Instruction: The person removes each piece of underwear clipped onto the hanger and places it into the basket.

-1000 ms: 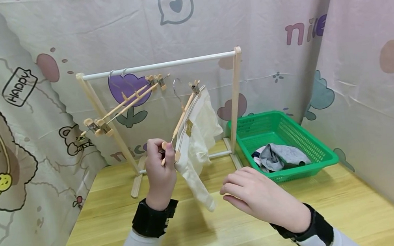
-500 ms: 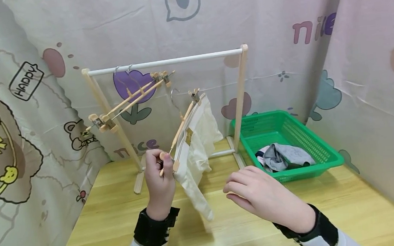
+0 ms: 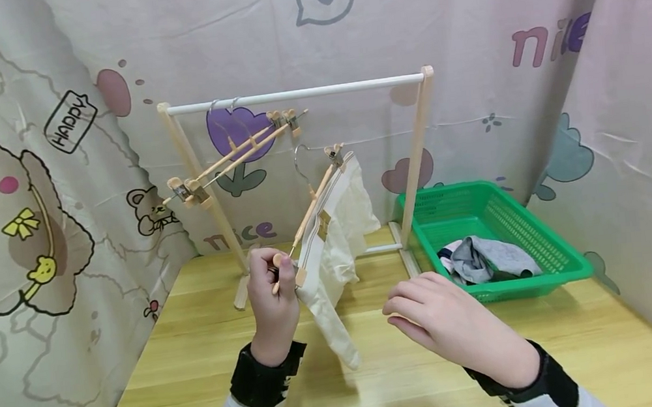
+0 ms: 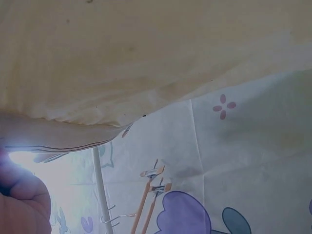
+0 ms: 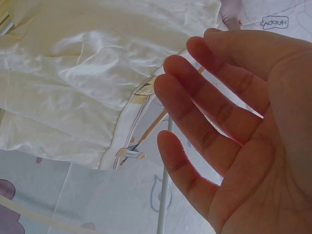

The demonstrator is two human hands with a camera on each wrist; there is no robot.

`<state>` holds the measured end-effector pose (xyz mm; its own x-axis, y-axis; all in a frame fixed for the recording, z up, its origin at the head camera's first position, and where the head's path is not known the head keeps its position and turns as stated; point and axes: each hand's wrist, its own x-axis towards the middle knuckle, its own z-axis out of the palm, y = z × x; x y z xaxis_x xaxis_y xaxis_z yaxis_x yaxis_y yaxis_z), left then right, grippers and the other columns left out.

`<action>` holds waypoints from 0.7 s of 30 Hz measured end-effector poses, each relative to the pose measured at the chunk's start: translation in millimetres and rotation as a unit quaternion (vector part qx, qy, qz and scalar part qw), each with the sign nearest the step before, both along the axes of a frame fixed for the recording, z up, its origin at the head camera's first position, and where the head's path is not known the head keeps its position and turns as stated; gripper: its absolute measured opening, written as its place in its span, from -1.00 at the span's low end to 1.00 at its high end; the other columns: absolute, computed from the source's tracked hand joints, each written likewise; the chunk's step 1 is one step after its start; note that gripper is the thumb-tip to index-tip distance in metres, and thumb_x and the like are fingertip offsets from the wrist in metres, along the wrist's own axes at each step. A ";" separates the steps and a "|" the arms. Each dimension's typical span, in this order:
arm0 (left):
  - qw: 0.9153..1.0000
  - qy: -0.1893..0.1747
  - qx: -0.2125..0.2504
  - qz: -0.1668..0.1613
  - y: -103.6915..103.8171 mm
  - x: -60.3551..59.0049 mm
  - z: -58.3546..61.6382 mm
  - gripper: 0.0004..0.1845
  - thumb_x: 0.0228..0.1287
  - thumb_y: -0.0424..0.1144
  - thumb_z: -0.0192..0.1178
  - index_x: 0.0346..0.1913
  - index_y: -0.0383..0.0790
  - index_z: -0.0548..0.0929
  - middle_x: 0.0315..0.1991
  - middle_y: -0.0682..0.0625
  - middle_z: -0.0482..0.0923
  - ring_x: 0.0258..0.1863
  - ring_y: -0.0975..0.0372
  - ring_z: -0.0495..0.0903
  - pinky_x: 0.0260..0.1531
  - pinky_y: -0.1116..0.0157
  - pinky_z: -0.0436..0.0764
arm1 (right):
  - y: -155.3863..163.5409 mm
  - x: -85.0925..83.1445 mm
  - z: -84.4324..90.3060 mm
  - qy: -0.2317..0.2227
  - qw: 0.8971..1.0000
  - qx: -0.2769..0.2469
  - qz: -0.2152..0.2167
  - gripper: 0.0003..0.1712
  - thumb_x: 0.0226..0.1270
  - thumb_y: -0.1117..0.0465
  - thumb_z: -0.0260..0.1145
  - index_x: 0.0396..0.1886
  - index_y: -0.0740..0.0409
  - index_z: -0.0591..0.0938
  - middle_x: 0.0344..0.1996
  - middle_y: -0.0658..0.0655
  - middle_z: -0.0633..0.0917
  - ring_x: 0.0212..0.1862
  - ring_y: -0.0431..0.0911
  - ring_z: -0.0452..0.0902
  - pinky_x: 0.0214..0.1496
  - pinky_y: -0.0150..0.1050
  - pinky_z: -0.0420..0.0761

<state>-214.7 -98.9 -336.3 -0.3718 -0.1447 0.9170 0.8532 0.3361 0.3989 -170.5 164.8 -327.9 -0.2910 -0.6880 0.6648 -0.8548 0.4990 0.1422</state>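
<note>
The left hand point(image 3: 274, 297) has its fingers closed in a grasp on the near end of a clip hanger point(image 3: 306, 224), with the thumb upon the near clip. This end gives, I think, a firm hold, and the hanger can be carried without pressing the cloth. A cream garment point(image 3: 362, 210) hangs from it, in the middle of the scene, above the counter point(image 3: 160, 377) and in front of the drying rack point(image 3: 421, 148). The far clip point(image 3: 334, 155) bites the white waistband point(image 3: 331, 196), so the band runs along the hanger while the lower cloth falls free in folds.

The hook point(image 3: 297, 162) stands upward, below the rail point(image 3: 315, 91) and apart from it; thus the hand must bear the weight. Two other hangers point(image 3: 247, 151) hang by their hooks at the left part of the rail, which leaves room along its right part.

The right hand point(image 3: 440, 317) waits near, right of the garment. Its fingers are released and softly bent, grasping nothing, perhaps ready to steady the cloth. The green basket point(image 3: 570, 264) stands to the right, probably for easy reach, with grey cloth point(image 3: 505, 257) in it.
</note>
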 end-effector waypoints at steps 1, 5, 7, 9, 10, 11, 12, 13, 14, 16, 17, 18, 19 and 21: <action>1.000 0.002 0.001 0.000 -0.2 -0.1 -0.5 -0.52 0.67 0.01 -0.07 -0.22 -0.44 0.35 -0.49 -0.14 0.39 -0.59 0.41 0.24 -0.61 0.42 0.26 | 0.2 0.0 0.1 -0.001 1.000 0.000 0.000 -0.78 0.65 0.05 0.14 -0.16 -0.06 0.67 -0.24 -0.13 0.64 -0.19 -0.16 0.58 -0.01 -0.16 0.57; 1.000 0.007 0.002 -0.007 -0.6 0.6 0.3 -0.50 0.67 0.03 -0.07 -0.22 -0.44 0.34 -0.49 -0.14 0.39 -0.60 0.40 0.24 -0.62 0.42 0.26 | 1.4 0.1 0.1 -0.006 1.000 0.001 -0.005 -0.74 0.67 0.02 0.10 -0.16 -0.07 0.68 -0.24 -0.14 0.65 -0.19 -0.17 0.58 -0.01 -0.16 0.57; 1.000 0.009 0.002 -0.011 -0.3 1.9 1.4 -0.49 0.67 0.03 -0.07 -0.22 -0.44 0.34 -0.50 -0.14 0.38 -0.60 0.40 0.23 -0.62 0.42 0.26 | 1.8 -0.1 0.0 -0.007 1.000 0.000 -0.005 -0.75 0.67 0.03 0.10 -0.16 -0.06 0.68 -0.24 -0.14 0.65 -0.19 -0.17 0.58 -0.01 -0.16 0.57; 1.000 0.010 0.000 -0.014 -0.3 3.7 2.5 -0.49 0.66 0.04 -0.07 -0.23 -0.44 0.34 -0.50 -0.13 0.36 -0.60 0.40 0.22 -0.62 0.41 0.25 | 1.8 -0.3 0.0 -0.007 1.000 0.000 -0.005 -0.74 0.67 0.02 0.10 -0.16 -0.06 0.68 -0.24 -0.15 0.65 -0.19 -0.18 0.58 0.00 -0.16 0.57; 1.000 0.010 0.000 -0.016 -0.3 4.4 2.9 -0.49 0.66 0.04 -0.07 -0.23 -0.44 0.33 -0.50 -0.13 0.36 -0.60 0.39 0.22 -0.62 0.41 0.25 | 1.8 -0.3 0.0 -0.008 1.000 0.001 -0.006 -0.73 0.68 0.02 0.09 -0.16 -0.06 0.68 -0.24 -0.15 0.65 -0.19 -0.18 0.58 0.00 -0.17 0.56; 1.000 0.011 -0.001 -0.018 -0.3 5.2 3.4 -0.49 0.66 0.04 -0.07 -0.23 -0.44 0.33 -0.50 -0.13 0.36 -0.60 0.39 0.23 -0.63 0.41 0.25 | 1.7 -0.5 0.0 -0.008 1.000 0.001 -0.005 -0.72 0.68 0.02 0.08 -0.16 -0.06 0.68 -0.24 -0.15 0.65 -0.19 -0.18 0.58 0.00 -0.17 0.56; 1.000 0.011 -0.003 -0.018 -0.1 5.8 3.8 -0.49 0.66 0.04 -0.07 -0.23 -0.43 0.33 -0.50 -0.13 0.36 -0.60 0.39 0.23 -0.62 0.40 0.26 | 1.7 -0.5 0.2 -0.007 1.000 0.000 -0.004 -0.71 0.68 0.01 0.07 -0.16 -0.06 0.68 -0.24 -0.15 0.65 -0.19 -0.18 0.59 0.00 -0.17 0.56; 1.000 0.012 -0.005 -0.020 -0.3 6.1 3.8 -0.49 0.66 0.04 -0.07 -0.23 -0.43 0.33 -0.50 -0.13 0.36 -0.60 0.38 0.23 -0.63 0.40 0.26 | 1.7 -0.6 0.2 -0.006 1.000 0.000 -0.003 -0.69 0.69 0.01 0.05 -0.16 -0.06 0.68 -0.23 -0.14 0.65 -0.19 -0.18 0.59 0.01 -0.17 0.56; 1.000 0.012 -0.007 -0.021 -0.2 6.4 4.0 -0.49 0.66 0.05 -0.08 -0.23 -0.43 0.33 -0.50 -0.13 0.36 -0.60 0.38 0.23 -0.62 0.40 0.26 | 1.7 -0.7 0.3 -0.006 1.000 -0.001 -0.002 -0.68 0.69 0.00 0.04 -0.16 -0.06 0.68 -0.23 -0.14 0.65 -0.19 -0.18 0.59 0.01 -0.16 0.57; 1.000 0.017 -0.010 -0.024 -0.2 6.3 4.3 -0.51 0.67 0.03 -0.08 -0.22 -0.42 0.33 -0.50 -0.12 0.36 -0.60 0.36 0.25 -0.62 0.40 0.27 | 1.8 -0.9 0.3 -0.006 1.000 -0.003 0.000 -0.65 0.70 -0.01 0.01 -0.17 -0.05 0.68 -0.23 -0.14 0.65 -0.19 -0.18 0.59 0.01 -0.16 0.57; 0.999 0.017 -0.012 -0.026 -0.2 6.3 4.4 -0.51 0.67 0.03 -0.08 -0.23 -0.42 0.33 -0.50 -0.12 0.36 -0.60 0.36 0.25 -0.62 0.41 0.27 | 1.8 -1.0 0.2 -0.006 1.000 -0.003 0.001 -0.64 0.70 -0.01 0.00 -0.17 -0.05 0.69 -0.23 -0.14 0.66 -0.19 -0.17 0.59 0.01 -0.16 0.57; 0.999 0.018 -0.013 -0.028 -0.4 6.2 4.4 -0.51 0.67 0.03 -0.08 -0.23 -0.42 0.33 -0.50 -0.12 0.36 -0.60 0.35 0.25 -0.62 0.41 0.27 | 1.9 -1.1 0.0 -0.006 1.000 -0.003 0.000 -0.62 0.71 -0.02 -0.02 -0.17 -0.05 0.69 -0.23 -0.14 0.66 -0.18 -0.16 0.60 0.01 -0.16 0.57; 0.999 0.020 -0.014 -0.029 -0.6 6.1 4.4 -0.52 0.67 0.02 -0.08 -0.22 -0.42 0.33 -0.50 -0.11 0.36 -0.60 0.35 0.25 -0.62 0.41 0.27 | 1.9 -1.1 -0.1 -0.009 1.000 -0.002 -0.003 -0.60 0.71 -0.03 -0.04 -0.18 -0.05 0.69 -0.23 -0.14 0.66 -0.18 -0.17 0.60 0.02 -0.17 0.57; 0.999 0.020 -0.016 -0.030 -1.3 6.4 4.5 -0.52 0.67 0.02 -0.08 -0.23 -0.42 0.32 -0.50 -0.11 0.36 -0.60 0.34 0.25 -0.61 0.41 0.27 | 1.9 -1.0 -0.6 -0.017 1.000 0.004 -0.010 -0.56 0.72 -0.06 -0.08 -0.18 -0.06 0.69 -0.23 -0.15 0.66 -0.17 -0.18 0.60 0.04 -0.20 0.55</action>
